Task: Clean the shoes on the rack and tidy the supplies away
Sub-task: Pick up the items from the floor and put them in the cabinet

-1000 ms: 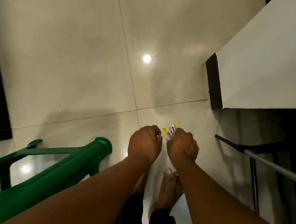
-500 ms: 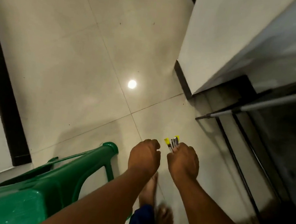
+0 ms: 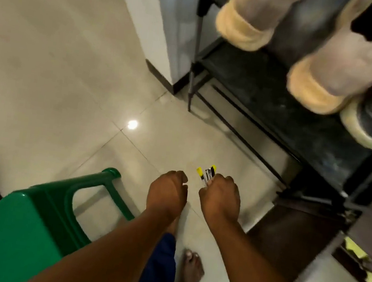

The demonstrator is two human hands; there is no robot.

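— Holding what?
— Right hand (image 3: pixel 220 198) curled round small yellow-tipped tools (image 3: pixel 207 175) (too small to name); left hand (image 3: pixel 167 191) curled, fingers (image 3: pixel 181 178) apparently empty.
— And the shoes?
— Fuzzy tan shoes (image 3: pixel 317 70) up on the black rack (image 3: pixel 279 106), ahead and right, well apart from both hands.
— Best approach?
— Probably: step clear of the green stool (image 3: pixel 15 225), close in, steady one shoe with the left, work with the right.
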